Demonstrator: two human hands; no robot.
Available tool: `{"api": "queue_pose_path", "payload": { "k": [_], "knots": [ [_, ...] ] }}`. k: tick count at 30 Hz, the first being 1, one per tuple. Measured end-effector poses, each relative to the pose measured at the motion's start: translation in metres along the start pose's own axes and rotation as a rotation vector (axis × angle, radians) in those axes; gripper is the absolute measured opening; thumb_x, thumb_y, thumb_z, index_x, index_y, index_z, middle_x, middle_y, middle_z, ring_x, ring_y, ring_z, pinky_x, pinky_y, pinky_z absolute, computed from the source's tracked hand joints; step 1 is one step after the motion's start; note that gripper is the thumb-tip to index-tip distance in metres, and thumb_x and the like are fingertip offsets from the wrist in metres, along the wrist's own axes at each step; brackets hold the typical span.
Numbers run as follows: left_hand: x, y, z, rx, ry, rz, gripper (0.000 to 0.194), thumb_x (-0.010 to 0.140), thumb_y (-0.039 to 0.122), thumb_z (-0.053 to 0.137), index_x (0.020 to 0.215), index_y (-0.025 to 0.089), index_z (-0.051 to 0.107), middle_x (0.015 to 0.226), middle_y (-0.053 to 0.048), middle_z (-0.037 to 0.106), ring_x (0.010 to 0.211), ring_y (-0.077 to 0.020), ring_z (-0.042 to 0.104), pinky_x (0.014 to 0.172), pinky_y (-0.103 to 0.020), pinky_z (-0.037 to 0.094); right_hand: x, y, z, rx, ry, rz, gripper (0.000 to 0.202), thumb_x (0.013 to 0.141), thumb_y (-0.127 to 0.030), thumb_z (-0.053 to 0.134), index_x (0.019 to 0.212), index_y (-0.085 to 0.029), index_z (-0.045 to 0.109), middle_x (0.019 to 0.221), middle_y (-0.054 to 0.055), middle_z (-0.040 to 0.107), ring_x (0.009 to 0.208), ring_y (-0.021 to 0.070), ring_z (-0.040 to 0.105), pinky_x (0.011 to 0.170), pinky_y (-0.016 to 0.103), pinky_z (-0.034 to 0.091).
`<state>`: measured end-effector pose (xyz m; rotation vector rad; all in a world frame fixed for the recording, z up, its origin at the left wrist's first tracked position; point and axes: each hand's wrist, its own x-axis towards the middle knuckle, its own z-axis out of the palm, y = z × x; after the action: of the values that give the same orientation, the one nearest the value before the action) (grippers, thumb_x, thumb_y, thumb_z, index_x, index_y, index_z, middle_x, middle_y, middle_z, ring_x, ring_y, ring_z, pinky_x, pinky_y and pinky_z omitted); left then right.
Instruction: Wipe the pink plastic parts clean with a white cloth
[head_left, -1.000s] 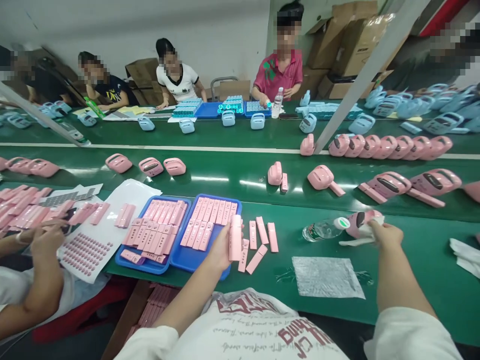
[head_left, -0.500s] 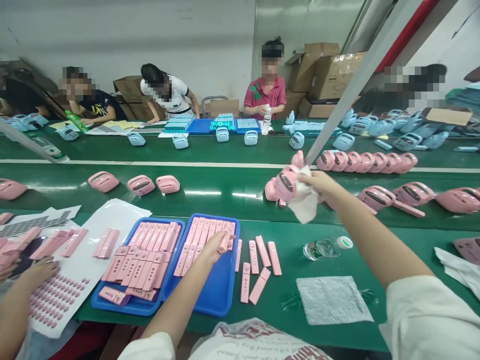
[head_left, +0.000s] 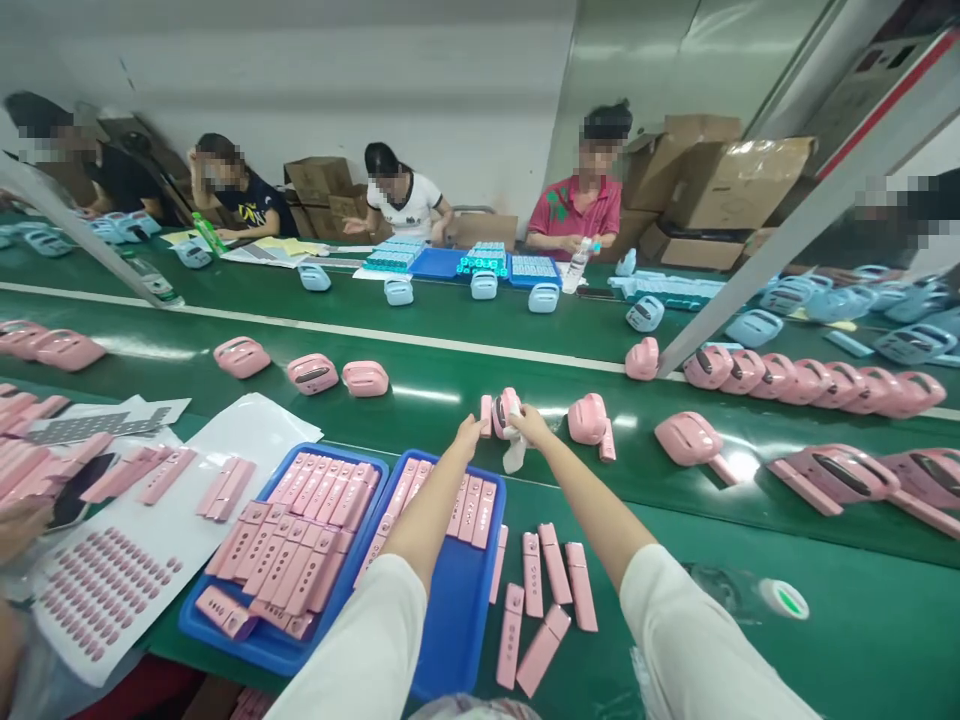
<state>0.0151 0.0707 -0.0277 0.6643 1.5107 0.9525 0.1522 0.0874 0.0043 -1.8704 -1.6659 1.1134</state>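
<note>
Over the near green belt, my left hand [head_left: 469,436] pinches a narrow pink plastic bar [head_left: 486,414] upright by its lower end. Just beside it, my right hand [head_left: 534,430] is closed on a rounded pink plastic housing [head_left: 504,408] with a dark window. A crumpled white cloth [head_left: 514,456] hangs from the same hand. The right fingertips are partly hidden by the cloth. Nearer to me, a blue tray [head_left: 450,630] holds rows of similar pink bars, with a fuller blue tray [head_left: 196,622] to its left. Several loose pink bars [head_left: 532,575] lie right of the trays.
Pink housings [head_left: 313,374] stand along the near belt, and more [head_left: 810,382] line up at right. A clear bottle [head_left: 742,597] lies at the right. Sticker sheets [head_left: 112,590] and a neighbour's hand are at left. A slanted post [head_left: 757,235] crosses the right; co-workers sit opposite.
My left hand has moved from the tray out over the belt with a pink bar. My right hand has come inward beside it, still with housing and cloth. The view has shifted.
</note>
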Motion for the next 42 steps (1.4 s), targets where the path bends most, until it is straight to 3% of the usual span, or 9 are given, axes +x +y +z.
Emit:
{"api": "queue_pose_path", "payload": {
  "k": [6, 10, 14, 21, 24, 29, 34, 38, 42],
  "knots": [
    [-0.038, -0.019, -0.053, 0.203, 0.025, 0.107, 0.031, 0.089, 0.031, 0.057, 0.116, 0.015, 0.057, 0.120, -0.010, 0.057, 0.105, -0.0215, 0.058, 0.088, -0.044, 0.050, 0.013, 0.013, 0.008, 0.024, -0.003, 0.076, 0.036, 0.090, -0.037, 0.055, 0.118, -0.015, 0.054, 0.117, 0.008, 0.057, 0.101, 0.0194, 0.059, 0.086, 0.041, 0.052],
    [-0.113, -0.050, -0.103, 0.373, 0.137, 0.159, 0.021, 0.084, 0.021, 0.061, 0.104, 0.015, 0.060, 0.115, -0.009, 0.057, 0.109, -0.0233, 0.053, 0.098, -0.046, 0.041, -0.003, 0.028, -0.009, -0.017, 0.000, 0.140, 0.037, 0.090, -0.037, 0.055, 0.120, -0.016, 0.054, 0.120, 0.009, 0.056, 0.104, 0.0201, 0.058, 0.087, 0.042, 0.051],
    [-0.190, -0.096, -0.122, 0.514, 0.198, 0.164, 0.017, 0.074, 0.012, 0.065, 0.089, 0.018, 0.062, 0.103, -0.011, 0.055, 0.115, -0.0317, 0.048, 0.106, -0.046, 0.029, -0.049, 0.052, -0.018, -0.038, -0.149, 0.158, 0.034, 0.089, -0.036, 0.056, 0.115, -0.014, 0.056, 0.113, 0.007, 0.059, 0.098, 0.0189, 0.060, 0.083, 0.039, 0.053],
    [-0.232, -0.138, -0.102, 0.627, 0.169, 0.201, 0.044, 0.070, 0.005, 0.060, 0.114, 0.013, 0.056, 0.114, -0.018, 0.051, 0.124, -0.0387, 0.040, 0.107, -0.054, 0.023, -0.135, 0.072, -0.038, -0.036, -0.301, 0.078, 0.023, 0.090, -0.034, 0.056, 0.100, -0.015, 0.061, 0.102, 0.006, 0.062, 0.092, 0.0158, 0.060, 0.081, 0.035, 0.051],
    [-0.236, -0.117, -0.087, 0.617, 0.090, 0.293, 0.047, 0.073, 0.013, 0.063, 0.119, 0.014, 0.054, 0.125, -0.019, 0.048, 0.130, -0.0367, 0.034, 0.111, -0.052, 0.018, -0.167, 0.061, -0.058, 0.070, -0.340, 0.021, 0.020, 0.087, -0.031, 0.056, 0.081, -0.014, 0.063, 0.083, 0.005, 0.065, 0.080, 0.0169, 0.061, 0.073, 0.030, 0.049],
    [-0.253, -0.055, -0.041, 0.415, -0.208, 0.496, 0.053, 0.069, 0.026, 0.075, 0.119, 0.022, 0.057, 0.129, -0.011, 0.054, 0.130, -0.0268, 0.040, 0.111, -0.035, 0.025, -0.218, 0.025, -0.086, 0.309, -0.475, -0.100, 0.020, 0.068, -0.024, 0.067, 0.085, -0.015, 0.067, 0.081, 0.001, 0.068, 0.073, 0.0160, 0.060, 0.063, 0.024, 0.045],
    [-0.266, -0.022, -0.007, 0.024, -0.489, 0.120, 0.038, 0.056, 0.027, 0.085, 0.087, 0.014, 0.067, 0.079, -0.007, 0.069, 0.073, -0.0205, 0.063, 0.069, -0.028, 0.045, -0.238, 0.021, -0.097, 0.545, -0.469, -0.140, 0.037, 0.063, -0.026, 0.068, 0.099, -0.018, 0.060, 0.083, 0.001, 0.066, 0.071, 0.0146, 0.060, 0.061, 0.023, 0.046],
    [-0.269, -0.026, -0.006, -0.060, -0.446, 0.069, 0.037, 0.056, 0.033, 0.083, 0.079, 0.013, 0.064, 0.072, -0.005, 0.068, 0.063, -0.0162, 0.061, 0.061, -0.025, 0.044, -0.250, 0.054, -0.066, 0.794, -0.435, -0.119, 0.061, 0.077, -0.065, 0.042, 0.115, -0.018, 0.052, 0.099, 0.010, 0.066, 0.088, 0.0213, 0.064, 0.074, 0.034, 0.051],
    [-0.270, -0.042, -0.009, -0.140, -0.359, 0.045, 0.041, 0.057, 0.034, 0.081, 0.087, 0.013, 0.062, 0.074, -0.005, 0.068, 0.067, -0.0169, 0.062, 0.065, -0.027, 0.046, -0.272, 0.080, -0.006, 1.088, -0.505, -0.074, 0.083, 0.068, -0.085, 0.032, 0.108, -0.018, 0.059, 0.098, 0.013, 0.068, 0.091, 0.0248, 0.065, 0.077, 0.038, 0.051]
  ]
}}
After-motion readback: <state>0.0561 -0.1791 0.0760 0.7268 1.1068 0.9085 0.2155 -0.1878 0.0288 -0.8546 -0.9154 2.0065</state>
